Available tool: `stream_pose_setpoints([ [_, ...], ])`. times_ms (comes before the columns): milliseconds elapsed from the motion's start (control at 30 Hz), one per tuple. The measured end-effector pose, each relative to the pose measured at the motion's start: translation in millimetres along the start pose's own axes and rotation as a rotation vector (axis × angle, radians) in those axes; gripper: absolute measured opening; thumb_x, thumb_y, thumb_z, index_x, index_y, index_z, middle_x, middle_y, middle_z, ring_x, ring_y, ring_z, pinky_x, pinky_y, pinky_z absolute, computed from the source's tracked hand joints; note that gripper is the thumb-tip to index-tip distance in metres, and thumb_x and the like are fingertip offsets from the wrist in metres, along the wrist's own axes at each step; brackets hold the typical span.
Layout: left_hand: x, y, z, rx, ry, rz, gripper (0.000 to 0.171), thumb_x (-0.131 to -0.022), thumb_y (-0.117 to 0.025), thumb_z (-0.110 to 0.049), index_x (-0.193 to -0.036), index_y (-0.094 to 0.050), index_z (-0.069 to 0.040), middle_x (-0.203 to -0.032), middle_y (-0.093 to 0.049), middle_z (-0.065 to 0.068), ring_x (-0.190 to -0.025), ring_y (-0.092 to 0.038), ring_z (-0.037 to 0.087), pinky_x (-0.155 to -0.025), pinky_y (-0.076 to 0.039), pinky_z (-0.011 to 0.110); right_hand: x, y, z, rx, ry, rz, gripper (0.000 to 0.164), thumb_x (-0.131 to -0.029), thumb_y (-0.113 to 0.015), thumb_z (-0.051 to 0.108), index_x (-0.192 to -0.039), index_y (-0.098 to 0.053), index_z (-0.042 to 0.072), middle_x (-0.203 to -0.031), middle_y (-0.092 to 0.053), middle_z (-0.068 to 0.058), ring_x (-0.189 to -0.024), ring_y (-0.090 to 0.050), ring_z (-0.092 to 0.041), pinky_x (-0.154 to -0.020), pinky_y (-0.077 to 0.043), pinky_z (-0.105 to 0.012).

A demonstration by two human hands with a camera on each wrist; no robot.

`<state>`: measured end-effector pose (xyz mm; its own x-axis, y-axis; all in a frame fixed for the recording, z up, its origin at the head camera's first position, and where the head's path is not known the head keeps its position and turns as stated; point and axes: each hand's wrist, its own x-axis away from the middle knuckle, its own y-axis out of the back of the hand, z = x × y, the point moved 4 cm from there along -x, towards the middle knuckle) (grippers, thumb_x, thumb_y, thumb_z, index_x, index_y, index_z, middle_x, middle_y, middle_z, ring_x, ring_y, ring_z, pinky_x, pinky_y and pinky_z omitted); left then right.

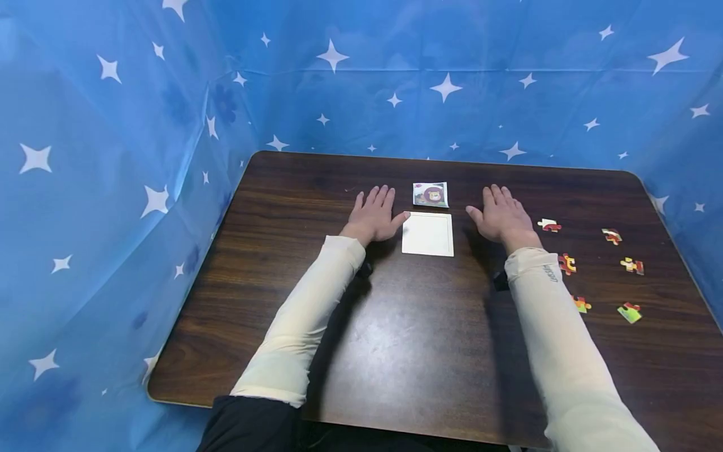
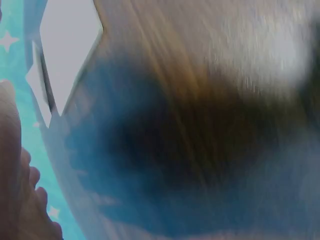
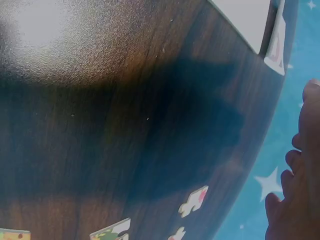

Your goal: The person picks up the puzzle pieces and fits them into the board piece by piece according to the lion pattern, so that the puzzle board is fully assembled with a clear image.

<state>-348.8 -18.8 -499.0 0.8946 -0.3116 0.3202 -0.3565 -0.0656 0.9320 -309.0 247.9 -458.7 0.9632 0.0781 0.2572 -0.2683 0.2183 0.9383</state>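
My left hand [image 1: 375, 217] is held palm down with straight fingers, its thumb pointing toward a white square puzzle board [image 1: 427, 234]. On the other side of the board, my right hand [image 1: 500, 215] has its fingers extended too and holds nothing. Just beyond the board lies a small picture card [image 1: 430, 194] with a lion's face on it. Both hands cast shadows on the wood below them. In the left wrist view the board [image 2: 67, 45] shows at the upper left; the right wrist view has it at the top right, beside the card [image 3: 276, 47].
Several jigsaw pieces lie spread over the right side of the dark wooden table [image 1: 271, 276], among them a white-and-red piece [image 1: 549, 225] near my right hand and a green one [image 1: 629, 312]. A blue star-patterned curtain [image 1: 384, 81] surrounds the table's back and sides.
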Motion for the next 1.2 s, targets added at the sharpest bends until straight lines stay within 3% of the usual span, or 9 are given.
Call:
stream_pose_setpoints([
  [300, 23.1, 2.9, -24.0, -0.004, -0.126, 0.021, 0.086, -0.102, -0.029, -0.068, -0.165, -0.004, -0.017, -0.173, -0.002, 0.004, -0.16, -0.002, 0.024, -0.128, 0.0, 0.051, 2, 7, -7, 0.02, 0.113, -0.027, 0.075, -0.109, -0.029, 0.052, -0.162, -0.016, 0.0, -0.168, -0.012, -0.026, -0.156, -0.008, -0.046, -0.123, -0.008, -0.064],
  [467, 27.7, -2.9, -27.9, -0.034, -0.157, 0.071, 0.09, -0.1, -0.034, -0.071, -0.165, -0.002, -0.018, -0.173, 0.0, 0.003, -0.16, 0.0, 0.024, -0.128, 0.002, 0.053, 9, 21, -27, 0.041, 0.166, -0.113, 0.069, -0.109, -0.035, 0.046, -0.158, -0.027, -0.002, -0.162, -0.027, -0.029, -0.151, -0.022, -0.048, -0.121, -0.017, -0.064],
  [600, 29.4, -7.2, -30.4, -0.062, -0.183, 0.066, 0.093, -0.098, -0.038, -0.072, -0.165, -0.004, -0.018, -0.173, -0.002, 0.002, -0.16, -0.002, 0.024, -0.128, -0.001, 0.053, 15, 34, -47, -0.059, 0.187, -0.193, 0.059, -0.11, -0.039, 0.038, -0.154, -0.038, -0.002, -0.156, -0.039, -0.03, -0.145, -0.034, -0.05, -0.118, -0.024, -0.064],
  [733, 29.0, -8.4, -33.1, -0.093, -0.204, 0.052, 0.093, -0.098, -0.041, -0.072, -0.165, -0.006, -0.017, -0.173, -0.004, 0.003, -0.16, -0.004, 0.025, -0.128, -0.004, 0.053, 21, 43, -69, -0.271, 0.079, -0.263, 0.054, -0.11, -0.037, 0.039, -0.15, -0.048, 0.004, -0.138, -0.057, -0.029, -0.123, -0.054, -0.047, -0.101, -0.042, -0.061],
  [833, 26.9, -10.9, -33.6, -0.1, -0.203, 0.066, 0.094, -0.097, -0.04, -0.073, -0.165, -0.005, -0.018, -0.173, -0.002, 0.002, -0.16, -0.003, 0.025, -0.128, -0.003, 0.053, 22, 44, -86, -0.412, -0.049, -0.278, 0.055, -0.109, -0.036, 0.043, -0.147, -0.053, 0.006, -0.125, -0.065, -0.027, -0.104, -0.064, -0.039, -0.078, -0.053, -0.042],
  [933, 27.0, -14.1, -32.9, -0.098, -0.202, 0.072, 0.095, -0.097, -0.038, -0.074, -0.165, -0.003, -0.019, -0.173, 0.0, 0.002, -0.16, -0.002, 0.025, -0.128, -0.004, 0.054, 20, 41, -99, -0.518, -0.146, -0.252, 0.055, -0.109, -0.038, 0.042, -0.144, -0.056, 0.003, -0.126, -0.066, -0.027, -0.087, -0.071, -0.019, -0.066, -0.055, -0.023],
  [1033, 28.7, -17.7, -31.8, -0.092, -0.205, 0.072, 0.095, -0.097, -0.038, -0.074, -0.165, -0.004, -0.018, -0.173, -0.001, 0.002, -0.16, -0.003, 0.026, -0.128, -0.007, 0.055, 17, 33, -112, -0.658, -0.225, -0.219, 0.053, -0.109, -0.043, 0.037, -0.142, -0.055, -0.003, -0.128, -0.067, -0.027, -0.074, -0.067, 0.0, -0.069, -0.059, -0.021],
  [1100, 30.4, -19.4, -31.7, -0.089, -0.21, 0.066, 0.095, -0.097, -0.039, -0.074, -0.165, -0.005, -0.017, -0.173, -0.003, 0.003, -0.16, -0.005, 0.027, -0.127, -0.009, 0.056, 17, 26, -122, -0.752, -0.286, -0.2, 0.053, -0.108, -0.045, 0.034, -0.143, -0.054, -0.005, -0.112, -0.074, -0.019, -0.069, -0.067, 0.003, -0.072, -0.06, -0.023],
  [1200, 30.3, -23.9, -30.9, -0.068, -0.202, 0.086, 0.094, -0.097, -0.04, -0.072, -0.165, -0.004, -0.018, -0.173, -0.002, 0.003, -0.16, -0.003, 0.026, -0.127, -0.008, 0.055, 17, 14, -135, -0.853, -0.378, -0.181, 0.052, -0.107, -0.049, 0.031, -0.143, -0.053, -0.006, -0.083, -0.074, 0.003, -0.067, -0.068, 0.002, -0.071, -0.06, -0.023],
])
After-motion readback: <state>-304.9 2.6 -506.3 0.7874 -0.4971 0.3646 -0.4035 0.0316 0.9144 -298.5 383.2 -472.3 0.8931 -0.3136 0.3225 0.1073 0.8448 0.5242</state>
